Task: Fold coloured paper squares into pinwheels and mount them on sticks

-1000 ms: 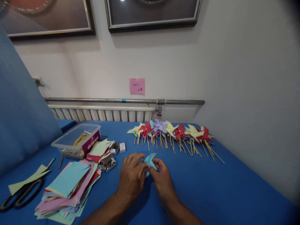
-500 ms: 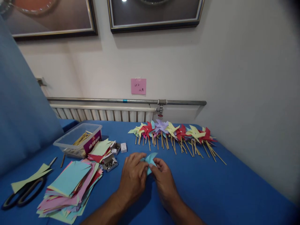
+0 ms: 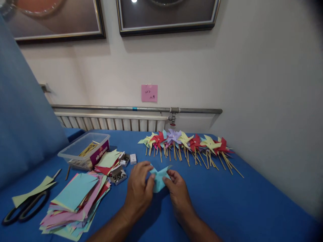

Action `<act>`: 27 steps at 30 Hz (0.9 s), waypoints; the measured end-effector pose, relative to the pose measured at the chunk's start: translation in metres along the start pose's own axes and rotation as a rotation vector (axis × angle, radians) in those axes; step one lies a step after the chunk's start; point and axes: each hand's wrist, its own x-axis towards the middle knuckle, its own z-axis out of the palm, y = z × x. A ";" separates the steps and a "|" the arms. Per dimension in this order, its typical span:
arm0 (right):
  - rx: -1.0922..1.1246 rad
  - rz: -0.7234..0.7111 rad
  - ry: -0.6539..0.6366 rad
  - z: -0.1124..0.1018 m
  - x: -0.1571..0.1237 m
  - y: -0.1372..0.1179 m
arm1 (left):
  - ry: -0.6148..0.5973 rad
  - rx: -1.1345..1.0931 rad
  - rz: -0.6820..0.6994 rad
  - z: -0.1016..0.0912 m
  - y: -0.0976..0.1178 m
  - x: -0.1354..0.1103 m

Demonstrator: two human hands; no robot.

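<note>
A light-blue paper pinwheel piece (image 3: 159,181) is held between my two hands above the blue table. Its cut flaps stand up in a V, and no stick shows on it. My left hand (image 3: 140,185) pinches its left side between thumb and fingers. On the right side, my right hand (image 3: 178,190) grips the paper, thumb in front and fingers behind. To the left of my left hand lies an open small box of metal pins (image 3: 118,176). Beyond both hands rests a row of finished pinwheels (image 3: 184,139) on wooden sticks.
A stack of coloured paper (image 3: 75,198) lies at the left, with black-handled scissors (image 3: 32,206) beside it. Behind are a clear plastic tub (image 3: 73,149) of sticks, smaller cut paper (image 3: 109,159) and a small white box (image 3: 133,159). A radiator (image 3: 113,122) lines the wall.
My hands have drawn slightly apart, the left one moving left. The blue paper has opened out, with a flap that was folded toward the middle now spread.
</note>
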 end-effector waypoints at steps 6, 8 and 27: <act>0.015 0.035 0.007 0.001 -0.002 -0.002 | -0.023 -0.539 -0.660 0.009 -0.003 0.010; -0.006 0.032 -0.001 0.001 -0.002 -0.001 | -0.107 -0.685 -0.747 0.015 -0.002 0.010; -0.115 0.064 -0.151 0.002 0.001 0.006 | -0.164 -0.595 -0.815 0.012 -0.001 0.014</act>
